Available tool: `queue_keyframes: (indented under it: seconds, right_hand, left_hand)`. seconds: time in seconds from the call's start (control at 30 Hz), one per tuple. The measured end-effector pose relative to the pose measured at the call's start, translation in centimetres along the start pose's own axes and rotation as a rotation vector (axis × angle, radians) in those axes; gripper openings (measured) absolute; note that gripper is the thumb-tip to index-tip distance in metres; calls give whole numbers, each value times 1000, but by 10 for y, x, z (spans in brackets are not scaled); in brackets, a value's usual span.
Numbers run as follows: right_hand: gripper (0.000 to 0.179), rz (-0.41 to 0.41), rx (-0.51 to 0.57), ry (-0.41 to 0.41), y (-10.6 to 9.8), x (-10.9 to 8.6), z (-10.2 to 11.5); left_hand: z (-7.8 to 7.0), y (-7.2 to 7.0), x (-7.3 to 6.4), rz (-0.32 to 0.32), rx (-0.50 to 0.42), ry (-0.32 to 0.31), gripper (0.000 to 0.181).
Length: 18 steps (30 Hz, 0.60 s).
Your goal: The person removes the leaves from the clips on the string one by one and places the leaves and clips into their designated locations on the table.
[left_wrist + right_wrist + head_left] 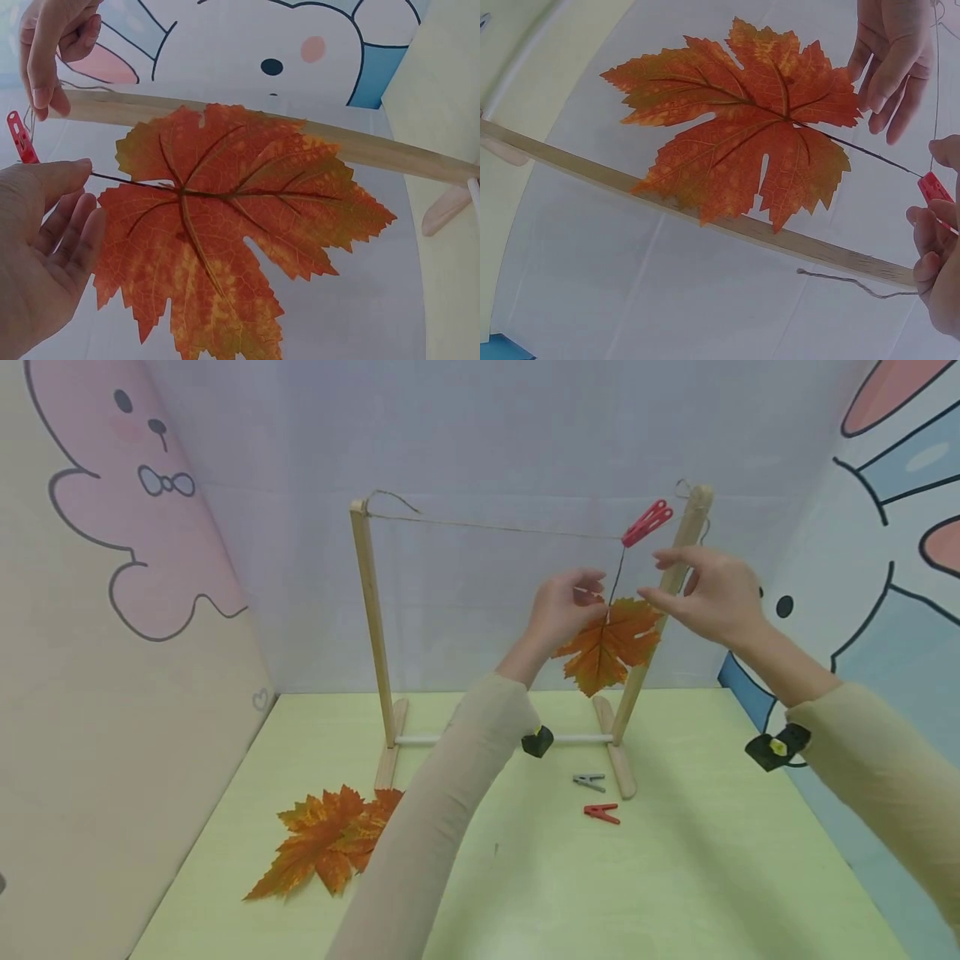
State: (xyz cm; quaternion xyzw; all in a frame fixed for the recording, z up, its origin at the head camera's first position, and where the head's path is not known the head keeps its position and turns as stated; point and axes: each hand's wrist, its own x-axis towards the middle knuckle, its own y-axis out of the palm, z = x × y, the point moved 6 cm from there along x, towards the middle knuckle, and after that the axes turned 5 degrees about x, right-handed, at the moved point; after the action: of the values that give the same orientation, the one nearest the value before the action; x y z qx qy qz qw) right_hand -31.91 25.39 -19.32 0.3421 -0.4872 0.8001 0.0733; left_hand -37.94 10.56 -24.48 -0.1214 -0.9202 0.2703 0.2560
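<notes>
An orange maple leaf [606, 647] hangs by its dark stem from a red clothespin [647, 522], clipped on the twine near the right post. My left hand [567, 606] is beside the stem, its fingers loosely bent; the right wrist view shows that hand [898, 64] apart from the stem. Just below and right of the clothespin is my right hand [712, 589], thumb and fingers spread apart. In the right wrist view its fingers [928, 251] overlap the clothespin [935, 187]. The leaf [225, 202] spreads flat in the left wrist view, stem toward the left hand [45, 247].
A wooden frame with a left post [371, 618] and a right post [692, 522] carries the twine [487, 527]. On the table [712, 877] lie a grey clothespin [588, 782], a red clothespin [602, 813] and more maple leaves [326, 839], partly behind the left sleeve.
</notes>
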Motion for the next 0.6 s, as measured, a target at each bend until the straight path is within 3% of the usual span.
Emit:
queue_keyframes:
  seconds: [0.37, 0.6]
  right_hand:
    - [38, -34, 1, 8, -5, 4, 2]
    - [37, -54, -2, 13, -8, 5, 2]
  left_hand:
    - [-6, 9, 7, -62, -41, -91, 44]
    - [-4, 15, 7, -64, -25, -97, 42]
